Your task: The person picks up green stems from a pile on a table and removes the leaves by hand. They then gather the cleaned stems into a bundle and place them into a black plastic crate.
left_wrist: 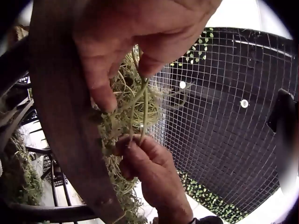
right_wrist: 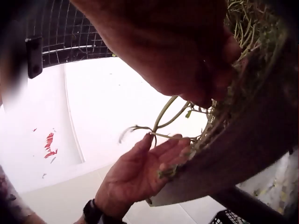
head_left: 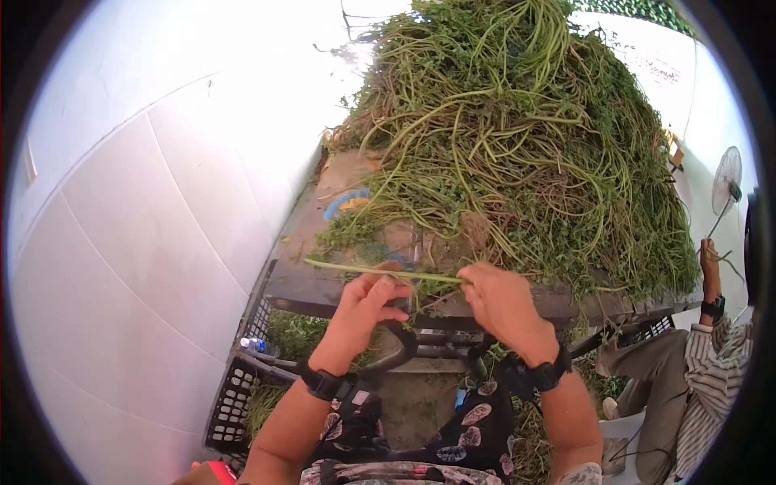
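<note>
A long, thin green plant stem (head_left: 388,273) stretches sideways between the two hands, just over the table's front edge. My left hand (head_left: 364,311) pinches it with the thumb; its other fingers are spread and partly extended. Its right end is gripped by my right hand (head_left: 505,307), fingers curled round it. In the left wrist view the stem (left_wrist: 145,109) shows as two strands between the hands. A large heap of leafy green stems (head_left: 517,162) covers most of the table (head_left: 287,279) behind the hands.
Below the table's left corner stands a black plastic crate (head_left: 234,396) with greens, and a bottle (head_left: 253,345) beside it. To the right, a seated person in a striped sleeve (head_left: 715,356) holds a stem. A fan (head_left: 726,179) stands behind that person. A white wall (head_left: 162,226) lines the left.
</note>
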`<action>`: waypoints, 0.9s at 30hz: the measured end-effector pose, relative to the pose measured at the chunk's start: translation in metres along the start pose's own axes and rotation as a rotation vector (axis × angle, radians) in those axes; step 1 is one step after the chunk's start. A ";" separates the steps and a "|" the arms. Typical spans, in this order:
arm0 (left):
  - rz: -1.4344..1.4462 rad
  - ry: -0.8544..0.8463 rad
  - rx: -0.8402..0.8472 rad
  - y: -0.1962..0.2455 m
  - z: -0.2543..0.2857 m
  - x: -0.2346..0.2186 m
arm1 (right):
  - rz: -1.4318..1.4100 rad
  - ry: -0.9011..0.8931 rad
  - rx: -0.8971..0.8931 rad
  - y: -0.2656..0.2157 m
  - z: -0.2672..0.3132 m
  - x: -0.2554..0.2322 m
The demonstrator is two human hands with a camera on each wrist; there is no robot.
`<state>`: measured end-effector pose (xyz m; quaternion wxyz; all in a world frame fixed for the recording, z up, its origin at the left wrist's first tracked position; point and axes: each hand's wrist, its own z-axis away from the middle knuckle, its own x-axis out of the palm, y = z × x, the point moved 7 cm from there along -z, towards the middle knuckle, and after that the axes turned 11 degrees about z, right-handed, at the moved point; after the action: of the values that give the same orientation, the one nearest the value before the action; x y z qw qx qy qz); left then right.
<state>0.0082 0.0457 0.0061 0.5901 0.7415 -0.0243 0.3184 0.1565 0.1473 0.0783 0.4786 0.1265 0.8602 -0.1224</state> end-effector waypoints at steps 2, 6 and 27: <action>0.008 0.010 0.020 0.004 0.005 0.006 | -0.004 0.039 -0.028 -0.006 0.016 0.003; -0.050 -0.059 0.102 0.018 0.034 0.030 | -0.102 0.016 -0.009 -0.016 0.035 0.001; -0.082 -0.253 -0.179 -0.032 0.125 0.014 | -0.383 -0.063 0.140 -0.035 0.108 0.017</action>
<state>0.0877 -0.0509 -0.0267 0.6586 0.7205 -0.0964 0.1947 0.2213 0.0803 0.0119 0.4633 -0.0103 0.8425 -0.2745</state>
